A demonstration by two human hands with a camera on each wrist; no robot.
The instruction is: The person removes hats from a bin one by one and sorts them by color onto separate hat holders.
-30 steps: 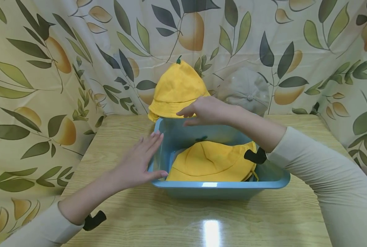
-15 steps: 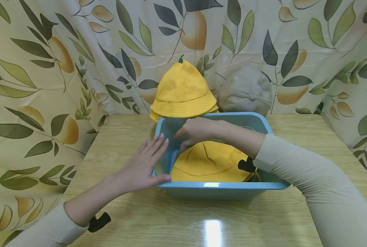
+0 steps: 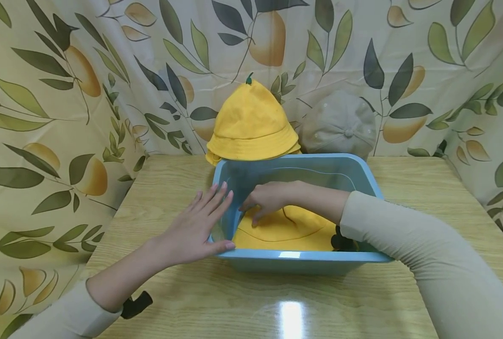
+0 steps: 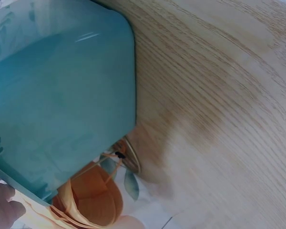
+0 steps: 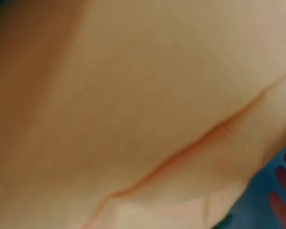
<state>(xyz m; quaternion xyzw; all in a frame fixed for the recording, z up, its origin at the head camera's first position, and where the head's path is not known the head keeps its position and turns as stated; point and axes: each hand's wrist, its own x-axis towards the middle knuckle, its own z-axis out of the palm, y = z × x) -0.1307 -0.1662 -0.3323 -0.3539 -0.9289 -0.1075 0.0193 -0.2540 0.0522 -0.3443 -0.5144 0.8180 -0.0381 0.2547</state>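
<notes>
A yellow bucket hat (image 3: 289, 235) lies inside the blue plastic bin (image 3: 302, 254); its fabric (image 5: 148, 95) fills most of the right wrist view. My right hand (image 3: 272, 198) reaches down into the bin, thumb and fingers apart over the hat's left part. Whether the fingertips touch the fabric is unclear; in the right wrist view the fingers (image 5: 285, 188) show against blue plastic beside the hat. With fingers spread, my left hand (image 3: 198, 227) lies against the bin's left rim. In the left wrist view its fingers (image 4: 2, 205) show at the lower left, by the bin wall (image 4: 62, 95).
Behind the bin stands another yellow bucket hat (image 3: 253, 125) with a green stem on top. A beige cap (image 3: 340, 125) is to its right, against the leaf-patterned curtain (image 3: 171, 70). Everything stands on a wood-grain table (image 3: 217, 301).
My right hand has come down from above the bin's back rim into the bin, over the hat. My left hand has shifted slightly right, onto the rim. The hats have stayed put.
</notes>
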